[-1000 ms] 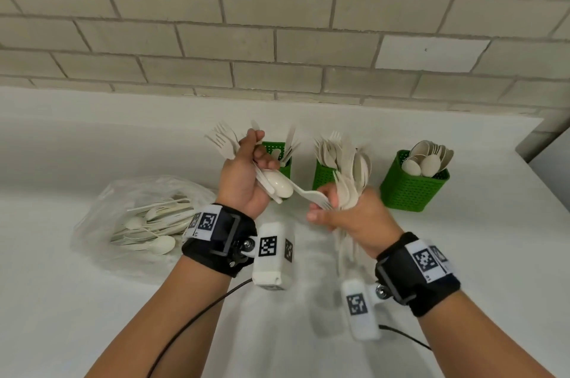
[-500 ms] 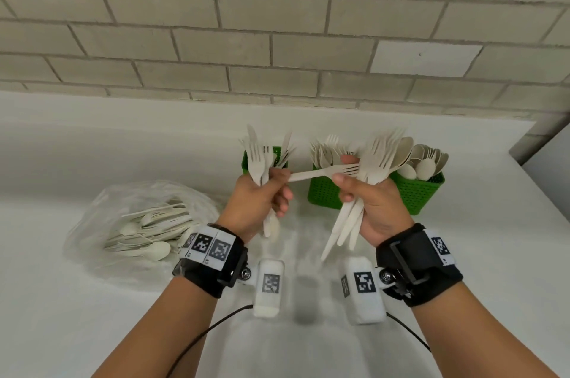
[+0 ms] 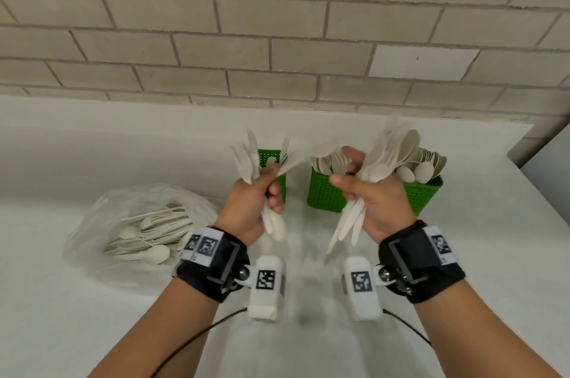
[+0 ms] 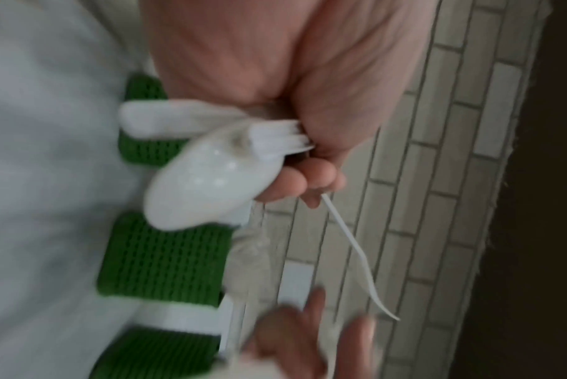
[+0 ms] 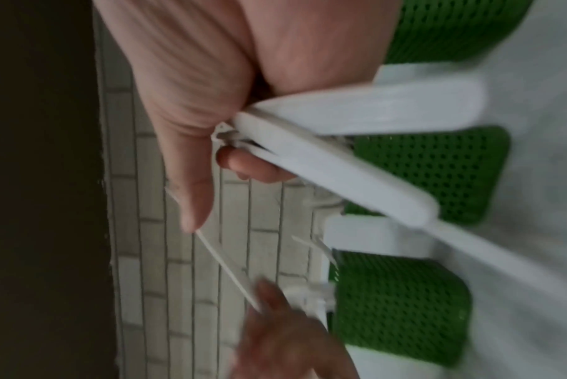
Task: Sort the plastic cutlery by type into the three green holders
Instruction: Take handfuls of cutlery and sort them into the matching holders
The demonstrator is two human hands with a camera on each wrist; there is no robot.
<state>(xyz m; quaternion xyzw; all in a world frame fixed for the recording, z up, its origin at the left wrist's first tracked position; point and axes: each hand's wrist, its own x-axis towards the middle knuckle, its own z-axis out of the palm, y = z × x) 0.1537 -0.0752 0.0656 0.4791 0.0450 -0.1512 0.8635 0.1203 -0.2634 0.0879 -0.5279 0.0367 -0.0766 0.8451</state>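
Observation:
My left hand (image 3: 262, 192) grips a bunch of white plastic cutlery (image 3: 246, 158). Fork heads point up and a spoon bowl (image 3: 277, 231) hangs below the fist. A single fork (image 3: 297, 155), blurred, slants from its fingers toward my right hand (image 3: 367, 192), which grips a second bunch of forks and spoons (image 3: 388, 152), handles down. Whether the right thumb touches that fork I cannot tell. Behind the hands stand three green holders: left (image 3: 271, 158), middle (image 3: 325, 197), and right (image 3: 424, 195) with spoons. In the left wrist view the spoon bowl (image 4: 204, 184) lies under the curled fingers.
A clear plastic bag (image 3: 101, 223) with several loose white spoons and forks lies on the white counter (image 3: 92, 331) to my left. A brick wall (image 3: 277, 38) rises behind the holders. The counter ends at a step on the far right (image 3: 524, 158).
The single fork, level between both hands half a second ago, now tilts up in the left hand's fingers. Both bunches have turned more upright since a second ago.

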